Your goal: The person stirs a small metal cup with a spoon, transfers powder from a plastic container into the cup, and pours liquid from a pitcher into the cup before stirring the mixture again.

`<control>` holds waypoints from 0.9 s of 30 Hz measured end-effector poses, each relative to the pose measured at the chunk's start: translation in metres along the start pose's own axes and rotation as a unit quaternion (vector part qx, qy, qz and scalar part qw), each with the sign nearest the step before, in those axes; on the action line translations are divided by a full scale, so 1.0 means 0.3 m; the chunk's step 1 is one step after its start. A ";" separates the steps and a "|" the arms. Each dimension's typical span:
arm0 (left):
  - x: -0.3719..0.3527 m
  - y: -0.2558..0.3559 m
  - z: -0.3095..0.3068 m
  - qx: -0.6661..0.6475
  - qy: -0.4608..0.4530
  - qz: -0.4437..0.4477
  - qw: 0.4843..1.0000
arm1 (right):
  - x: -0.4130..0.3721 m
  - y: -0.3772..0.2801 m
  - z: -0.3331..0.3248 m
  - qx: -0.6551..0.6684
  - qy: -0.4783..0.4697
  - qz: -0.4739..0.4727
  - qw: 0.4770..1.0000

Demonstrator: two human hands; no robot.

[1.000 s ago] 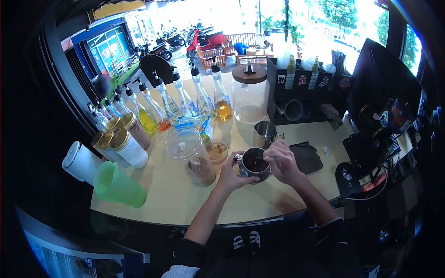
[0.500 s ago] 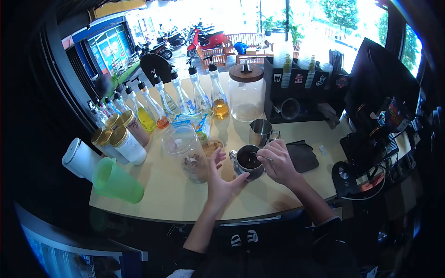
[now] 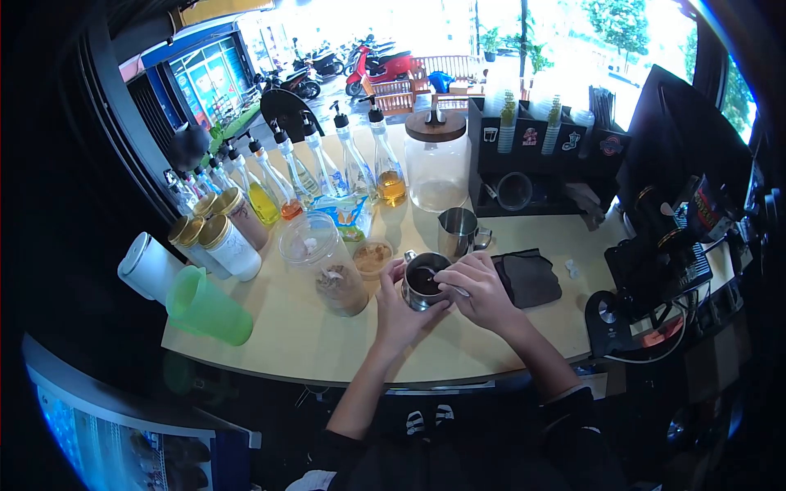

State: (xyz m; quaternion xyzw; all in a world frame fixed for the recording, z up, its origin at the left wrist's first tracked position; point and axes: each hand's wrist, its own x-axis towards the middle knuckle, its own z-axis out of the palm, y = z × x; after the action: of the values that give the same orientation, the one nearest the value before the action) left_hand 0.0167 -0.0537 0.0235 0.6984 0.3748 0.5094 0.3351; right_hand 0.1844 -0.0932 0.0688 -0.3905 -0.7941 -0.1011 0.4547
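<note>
A small steel cup (image 3: 414,299) with dark liquid in it stands on the counter in front of me. My left hand (image 3: 399,313) is wrapped round its left and near side. Pinched in my right hand (image 3: 481,293) is a thin metal spoon (image 3: 457,290), its lower end inside the cup. Just behind the cup is an empty-looking steel milk pitcher (image 3: 458,232). To the left, a clear plastic jar (image 3: 340,288) holds brown powder, and a round lid or shallow dish (image 3: 373,257) with brown powder lies beside it.
Pump bottles (image 3: 391,182) line the back, beside a large glass jar (image 3: 437,172) with a wooden lid. White canisters (image 3: 232,250) and a green pitcher (image 3: 214,307) stand left. A dark cloth (image 3: 530,278) lies right, near a black machine (image 3: 610,315).
My left hand was spread beside the cup and has now closed round it. My right hand has moved slightly left and down, with the spoon still in the cup. The view has shifted a little.
</note>
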 end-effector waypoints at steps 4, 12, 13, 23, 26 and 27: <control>0.060 -0.050 -0.095 -0.055 -0.141 -0.001 0.988 | -0.004 0.034 -0.033 0.048 -0.019 0.004 0.999; 0.096 -0.039 -0.139 -0.073 -0.217 -0.009 0.974 | 0.024 0.059 -0.024 0.071 -0.047 -0.011 0.996; 0.084 -0.027 -0.125 -0.052 -0.194 0.017 0.980 | 0.026 0.066 -0.024 0.057 -0.043 -0.008 0.997; 0.052 -0.023 -0.041 0.047 -0.033 -0.003 0.998 | 0.039 0.092 -0.024 0.111 -0.076 -0.003 0.991; 0.077 -0.046 -0.085 0.013 -0.080 -0.001 0.997 | 0.036 0.091 -0.023 0.128 -0.087 -0.004 0.988; 0.087 -0.058 -0.094 -0.021 -0.120 0.002 0.993 | 0.046 0.100 -0.024 0.120 -0.078 -0.003 0.990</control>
State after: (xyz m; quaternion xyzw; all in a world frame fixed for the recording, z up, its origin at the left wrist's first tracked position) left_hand -0.0085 -0.0199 0.0280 0.7478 0.3203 0.4305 0.3910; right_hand 0.2065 -0.0693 0.0781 -0.3372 -0.8347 0.0236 0.4348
